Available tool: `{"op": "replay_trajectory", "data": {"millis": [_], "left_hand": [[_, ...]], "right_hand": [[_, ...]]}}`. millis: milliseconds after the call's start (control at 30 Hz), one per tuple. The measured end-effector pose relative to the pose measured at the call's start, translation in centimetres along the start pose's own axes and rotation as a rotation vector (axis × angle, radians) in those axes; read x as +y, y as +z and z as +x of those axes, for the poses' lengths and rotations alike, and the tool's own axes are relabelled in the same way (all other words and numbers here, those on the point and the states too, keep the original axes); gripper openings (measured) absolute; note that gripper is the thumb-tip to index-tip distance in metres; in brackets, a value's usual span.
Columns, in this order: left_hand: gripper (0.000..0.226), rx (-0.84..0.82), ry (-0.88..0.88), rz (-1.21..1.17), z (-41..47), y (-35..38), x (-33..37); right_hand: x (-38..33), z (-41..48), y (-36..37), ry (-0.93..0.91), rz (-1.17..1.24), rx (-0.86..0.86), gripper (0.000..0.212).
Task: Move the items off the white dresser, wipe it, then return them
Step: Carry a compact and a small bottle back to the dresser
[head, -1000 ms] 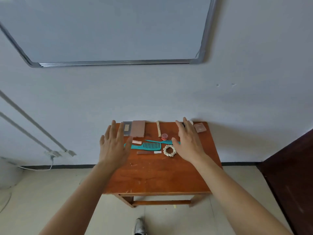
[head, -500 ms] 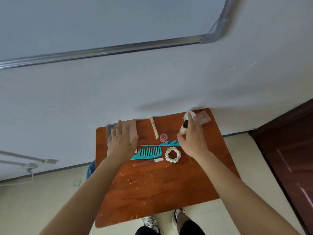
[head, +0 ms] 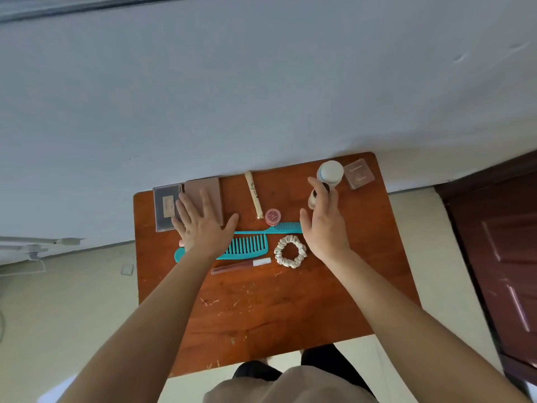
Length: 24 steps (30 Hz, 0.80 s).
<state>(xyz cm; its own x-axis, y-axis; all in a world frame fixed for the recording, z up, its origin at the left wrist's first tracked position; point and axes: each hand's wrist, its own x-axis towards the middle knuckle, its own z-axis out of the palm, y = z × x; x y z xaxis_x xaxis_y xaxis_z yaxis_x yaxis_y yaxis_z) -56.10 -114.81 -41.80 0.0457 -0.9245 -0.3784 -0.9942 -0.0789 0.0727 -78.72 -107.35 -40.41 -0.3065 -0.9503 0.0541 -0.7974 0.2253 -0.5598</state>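
Observation:
A reddish-brown wooden table (head: 261, 309) carries toiletries along its far half. My left hand (head: 200, 225) is spread flat, fingers straight, over a pink palette (head: 210, 189) and the handle end of a teal wide-tooth comb (head: 247, 247). My right hand (head: 324, 225) hovers with fingers relaxed beside a small dark-capped bottle (head: 313, 199); it holds nothing. A grey compact (head: 165, 207), a cream tube (head: 253, 196), a red jar (head: 272, 217), a thin teal comb (head: 279, 228), a white scrunchie (head: 290, 251), a lip gloss (head: 241, 266), a white bottle (head: 329, 173) and a pink case (head: 359, 173) lie around.
The table stands against a pale wall (head: 261, 97). A dark wooden door (head: 499, 257) is close on the right. Beige floor tiles (head: 66, 309) lie to the left, with a white rail (head: 37, 245) at the wall's foot. My legs show below the table's near edge.
The view has tilted down and closed in on the table. Both hands stay over the items; my left hand has spread flatter over the palette, and my right hand sits beside the small bottle.

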Motion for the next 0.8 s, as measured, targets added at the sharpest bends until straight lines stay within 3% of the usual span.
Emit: {"op": "replay_trajectory", "data": {"millis": [167,300,467,667,800], "left_hand": [[0.084,0.026,0.079,-0.026,-1.2,0.8,1.9],[0.075,0.060,0.032,-0.087,-1.2,-0.2,2.4],[0.071,0.152,0.095,-0.207,-2.2,-2.7,1.9],[0.074,0.300,0.305,-0.233,-4.8,-7.2,2.6],[0.077,0.381,0.509,-0.317,-6.6,-9.8,4.6]], "right_hand": [[0.8,0.8,0.4,-0.059,-0.046,0.020,0.049],[0.9,1.5,0.2,-0.034,-0.060,-0.018,0.053],[-0.1,1.9,-1.2,-0.018,0.015,-0.033,0.056],[-2.2,-0.7,-5.7,-0.002,0.047,0.033,0.075],[-2.9,-3.2,-9.9,0.061,0.020,0.138,0.071]]}}
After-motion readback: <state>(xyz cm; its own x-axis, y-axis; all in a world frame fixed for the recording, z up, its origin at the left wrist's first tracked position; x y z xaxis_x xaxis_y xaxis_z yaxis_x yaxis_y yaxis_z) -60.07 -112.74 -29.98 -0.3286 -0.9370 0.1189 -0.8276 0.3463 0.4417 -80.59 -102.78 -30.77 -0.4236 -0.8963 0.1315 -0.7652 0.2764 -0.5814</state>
